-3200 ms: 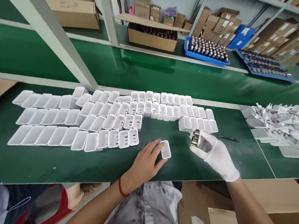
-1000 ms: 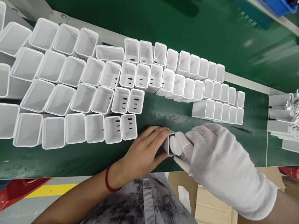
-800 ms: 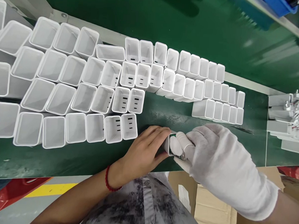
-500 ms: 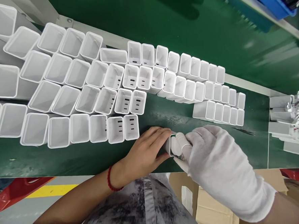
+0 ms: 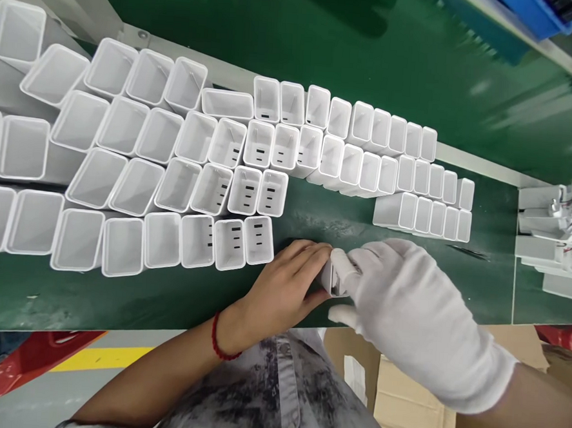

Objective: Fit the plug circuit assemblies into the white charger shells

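My bare left hand (image 5: 287, 275), with a red cord on its wrist, is closed around a white rectangular plastic case (image 5: 327, 278) near the table's front edge. The case lies with its open end toward the right. At that end, the gloved index finger of my right hand (image 5: 388, 291) presses on a white part in the case mouth. The right thumb stands apart below the case; its other fingers are partly hidden. Most of the case is covered by my hands.
Rows of open white cases (image 5: 159, 187) cover the left and middle of the green table (image 5: 315, 209). Thin tweezers (image 5: 468, 252) lie to the right. Beyond are cases with wired fittings (image 5: 568, 241). Cardboard boxes (image 5: 414, 403) stand below, and a blue bin (image 5: 540, 16) sits above.
The white part has gone deeper into the case mouth. My right thumb has come away from it, while the index finger pushes at the opening. My left hand keeps its hold.
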A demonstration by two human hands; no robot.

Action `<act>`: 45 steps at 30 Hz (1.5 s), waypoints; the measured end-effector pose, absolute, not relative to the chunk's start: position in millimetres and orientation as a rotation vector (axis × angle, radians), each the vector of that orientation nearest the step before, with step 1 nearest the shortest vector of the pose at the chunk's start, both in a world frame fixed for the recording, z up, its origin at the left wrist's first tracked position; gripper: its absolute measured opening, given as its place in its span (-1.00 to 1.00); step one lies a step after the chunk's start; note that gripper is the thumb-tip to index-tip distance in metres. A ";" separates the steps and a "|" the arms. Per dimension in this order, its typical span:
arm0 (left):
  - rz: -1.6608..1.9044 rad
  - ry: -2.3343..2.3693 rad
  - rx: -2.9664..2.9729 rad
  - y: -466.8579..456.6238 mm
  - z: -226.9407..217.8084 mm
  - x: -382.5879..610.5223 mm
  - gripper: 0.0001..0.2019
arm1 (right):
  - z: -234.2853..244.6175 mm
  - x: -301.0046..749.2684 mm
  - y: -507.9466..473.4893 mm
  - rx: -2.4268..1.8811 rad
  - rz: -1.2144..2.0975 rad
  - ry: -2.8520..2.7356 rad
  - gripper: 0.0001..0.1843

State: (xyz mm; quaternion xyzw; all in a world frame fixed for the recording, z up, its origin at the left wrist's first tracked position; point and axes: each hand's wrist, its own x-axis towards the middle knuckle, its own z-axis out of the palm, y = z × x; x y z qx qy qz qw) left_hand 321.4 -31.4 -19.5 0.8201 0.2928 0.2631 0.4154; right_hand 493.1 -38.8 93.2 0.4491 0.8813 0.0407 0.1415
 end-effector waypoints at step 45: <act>0.576 0.699 2.301 -64.1 -30.7 273.3 -0.43 | -40.7 515.3 -135.0 2.511 0.344 2.758 -0.31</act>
